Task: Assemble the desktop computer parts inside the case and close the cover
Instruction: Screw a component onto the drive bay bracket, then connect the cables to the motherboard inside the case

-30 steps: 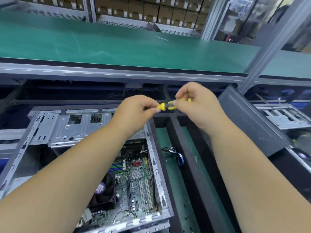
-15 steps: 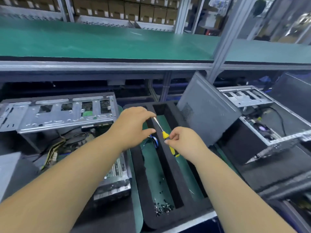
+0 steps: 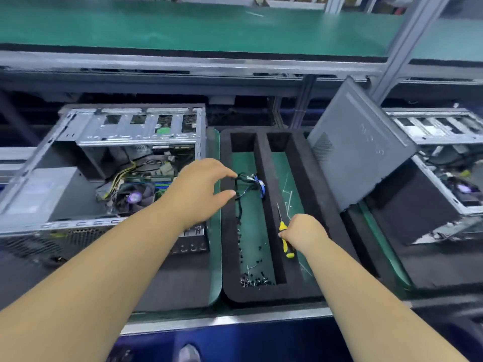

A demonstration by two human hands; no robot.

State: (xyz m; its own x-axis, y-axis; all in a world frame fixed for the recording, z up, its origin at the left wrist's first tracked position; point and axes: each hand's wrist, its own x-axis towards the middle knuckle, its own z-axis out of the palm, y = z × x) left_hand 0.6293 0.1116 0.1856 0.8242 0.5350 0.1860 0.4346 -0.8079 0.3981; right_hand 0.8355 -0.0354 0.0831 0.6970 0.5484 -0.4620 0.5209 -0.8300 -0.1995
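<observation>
**Open case on the bench, both hands over the foam tray**

The computer case (image 3: 104,163) lies open on the left of the bench, its cover off. Inside show a motherboard with a round black fan (image 3: 134,197) bearing a purple centre, a bundle of yellow and black wires, and a grey power supply box (image 3: 44,189) at the near left corner. A perforated silver drive cage spans its far edge. A grey side panel (image 3: 358,150) leans tilted to the right of the tray, against a second open case (image 3: 444,163).

Between the two cases sits a black foam tray (image 3: 298,291) with two long compartments floored in green. The left hand (image 3: 198,189) reaches over the left compartment, thumb and fingers apart and curved at a tangle of black and blue cable (image 3: 252,184); whether it touches the cable I cannot tell. Small black screws (image 3: 256,280) lie scattered along that compartment, thickest at its near end. The right hand (image 3: 303,231) grips a yellow-handled screwdriver (image 3: 285,239) low in the right compartment, the shaft pointing away.

The bench is dark, edged in metal, with green mat strips. Above runs a green shelf (image 3: 183,24) on an aluminium frame.
</observation>
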